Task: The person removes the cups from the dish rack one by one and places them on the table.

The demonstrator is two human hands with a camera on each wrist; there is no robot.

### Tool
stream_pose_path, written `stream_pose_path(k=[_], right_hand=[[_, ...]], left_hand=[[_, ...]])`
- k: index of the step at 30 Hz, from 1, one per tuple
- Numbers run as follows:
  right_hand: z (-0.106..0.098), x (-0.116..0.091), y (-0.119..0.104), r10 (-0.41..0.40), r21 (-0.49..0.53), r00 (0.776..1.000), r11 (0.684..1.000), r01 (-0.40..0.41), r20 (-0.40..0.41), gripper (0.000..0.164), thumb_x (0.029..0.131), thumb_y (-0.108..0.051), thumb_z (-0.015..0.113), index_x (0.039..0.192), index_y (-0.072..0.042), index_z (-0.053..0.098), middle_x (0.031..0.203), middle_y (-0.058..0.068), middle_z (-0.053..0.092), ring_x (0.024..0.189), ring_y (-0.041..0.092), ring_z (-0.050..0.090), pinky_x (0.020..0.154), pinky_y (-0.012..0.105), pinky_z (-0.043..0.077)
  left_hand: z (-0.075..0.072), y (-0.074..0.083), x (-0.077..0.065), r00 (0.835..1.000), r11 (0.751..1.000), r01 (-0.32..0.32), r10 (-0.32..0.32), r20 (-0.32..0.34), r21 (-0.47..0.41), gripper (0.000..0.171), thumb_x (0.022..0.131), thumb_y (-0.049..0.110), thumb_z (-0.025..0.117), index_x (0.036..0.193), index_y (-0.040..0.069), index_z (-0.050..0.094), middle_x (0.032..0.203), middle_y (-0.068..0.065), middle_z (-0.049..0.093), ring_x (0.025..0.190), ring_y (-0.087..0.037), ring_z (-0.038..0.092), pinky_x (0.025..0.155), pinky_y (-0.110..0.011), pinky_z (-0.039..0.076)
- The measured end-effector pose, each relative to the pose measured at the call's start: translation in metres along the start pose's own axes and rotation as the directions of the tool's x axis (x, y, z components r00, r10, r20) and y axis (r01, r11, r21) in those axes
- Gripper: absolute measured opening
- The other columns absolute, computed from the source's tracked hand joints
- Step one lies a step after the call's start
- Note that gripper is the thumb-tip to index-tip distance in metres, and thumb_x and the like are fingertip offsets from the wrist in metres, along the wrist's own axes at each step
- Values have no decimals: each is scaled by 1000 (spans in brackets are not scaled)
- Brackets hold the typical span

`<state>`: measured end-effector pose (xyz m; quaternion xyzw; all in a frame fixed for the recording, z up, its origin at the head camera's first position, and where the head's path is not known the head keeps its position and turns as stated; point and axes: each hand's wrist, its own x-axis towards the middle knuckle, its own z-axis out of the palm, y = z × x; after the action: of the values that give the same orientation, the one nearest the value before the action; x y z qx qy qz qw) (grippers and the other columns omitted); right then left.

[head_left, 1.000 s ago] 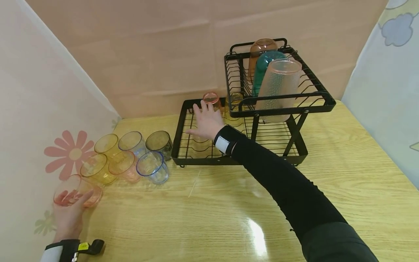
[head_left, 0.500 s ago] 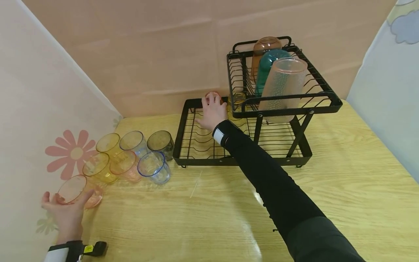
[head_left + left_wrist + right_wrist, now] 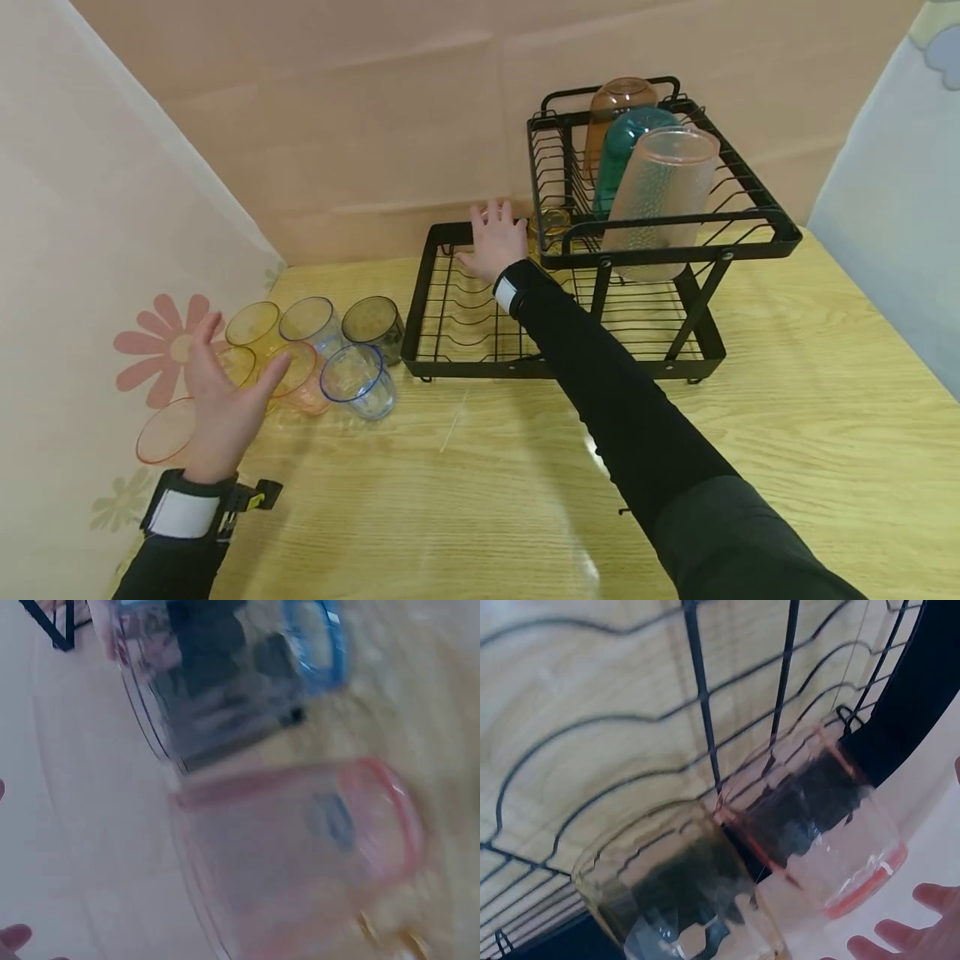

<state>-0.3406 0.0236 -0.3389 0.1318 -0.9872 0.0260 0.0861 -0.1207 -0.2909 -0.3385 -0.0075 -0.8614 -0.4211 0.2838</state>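
My left hand point(image 3: 225, 408) is raised over the group of drinking glasses at the left, fingers spread, holding nothing. Beside it stands a pink glass point(image 3: 161, 433), partly hidden by the hand. Another pink glass point(image 3: 306, 379) and a blue-rimmed glass point(image 3: 363, 387) stand upright just to its right. In the left wrist view, a pink glass point(image 3: 300, 847) shows blurred. My right hand point(image 3: 498, 246) reaches to the back of the lower rack, its fingers apart. Close to those fingers, an upturned pink glass point(image 3: 817, 817) leans on the wires, next to a yellow glass point(image 3: 690, 892).
The black two-tier dish rack point(image 3: 465, 369) stands at the back. Its upper tier carries a brown glass point(image 3: 622, 96), a teal glass point(image 3: 633, 137) and a tall pinkish textured glass point(image 3: 663, 200), all upturned. A grey glass point(image 3: 375, 325) stands by the rack's left edge.
My left hand has left the pink glass at the far left and moved up and right over the glasses. My right hand has moved slightly back and now covers the rack's pink glass.
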Motion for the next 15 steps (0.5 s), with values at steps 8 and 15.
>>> stream_pose_path(k=[8,15], right_hand=[[1,10,7,40,79,999,996,-40,-4,81,91,-59,55,152,-14,27,154,22,19,139,40,20,102,56,35],[9,21,12,69,83,997,994,-72,30,76,94,-56,53,153,-15,27,155,23,15,141,41,17,103,53,36]], left_hand=[[33,27,25,969,997,35,-17,246,-70,84,91,21,70,155,15,16,158,-9,13,145,-22,6,113,-54,10],[47,37,32,941,990,33,15,339,-138,83,92,20,68,155,14,15,159,-7,11,146,-22,5,111,-57,12]])
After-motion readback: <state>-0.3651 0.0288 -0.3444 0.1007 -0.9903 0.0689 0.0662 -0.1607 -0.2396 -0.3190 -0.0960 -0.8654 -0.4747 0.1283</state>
